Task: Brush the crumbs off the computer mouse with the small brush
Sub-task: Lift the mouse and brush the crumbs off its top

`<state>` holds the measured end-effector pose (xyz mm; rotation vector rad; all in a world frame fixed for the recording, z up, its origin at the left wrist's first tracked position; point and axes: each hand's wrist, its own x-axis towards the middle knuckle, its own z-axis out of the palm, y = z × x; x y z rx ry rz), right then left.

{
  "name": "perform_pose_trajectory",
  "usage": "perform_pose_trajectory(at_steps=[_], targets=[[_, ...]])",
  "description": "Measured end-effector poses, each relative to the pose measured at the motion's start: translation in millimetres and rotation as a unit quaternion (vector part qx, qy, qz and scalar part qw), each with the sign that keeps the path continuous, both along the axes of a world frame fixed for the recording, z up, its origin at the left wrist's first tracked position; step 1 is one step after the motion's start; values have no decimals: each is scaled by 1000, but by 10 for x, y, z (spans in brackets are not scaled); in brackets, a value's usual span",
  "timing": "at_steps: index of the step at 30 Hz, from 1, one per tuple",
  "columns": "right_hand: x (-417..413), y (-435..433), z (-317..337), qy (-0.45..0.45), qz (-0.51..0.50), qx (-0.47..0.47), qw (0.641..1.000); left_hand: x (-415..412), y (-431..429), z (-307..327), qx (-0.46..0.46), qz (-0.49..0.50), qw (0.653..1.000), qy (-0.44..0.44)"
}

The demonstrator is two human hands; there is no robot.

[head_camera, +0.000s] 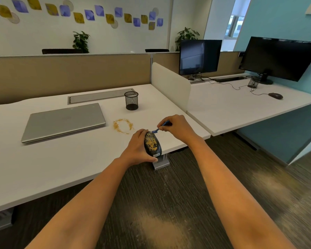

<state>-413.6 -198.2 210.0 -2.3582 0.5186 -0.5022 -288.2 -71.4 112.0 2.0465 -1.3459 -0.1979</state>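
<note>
My left hand (139, 147) clamps the crumb-covered Lenovo mouse (152, 143) above the desk edge (79, 169), long axis pointing away. My right hand (177, 127) pinches the blue brush (160, 127), bristles seemingly touching the mouse's far end.

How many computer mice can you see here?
2: one crumb-covered mouse held in the left hand at the near desk's edge, one wired mouse on the right desk. Others may be hidden.
</note>
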Motion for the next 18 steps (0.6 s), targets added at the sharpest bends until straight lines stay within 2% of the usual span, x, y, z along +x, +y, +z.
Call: perform_pose_trajectory(at_steps=[5, 11, 18], targets=[[-79, -43, 57, 57, 43, -4, 997, 70, 69, 4, 10, 10, 1000, -5], [-29, -58, 75, -18, -2, 9, 1000, 27, 53, 12, 13, -4, 1000, 0], [89, 3, 51, 12, 7, 2, 1000, -41, 32, 15, 6, -18, 1000, 2]])
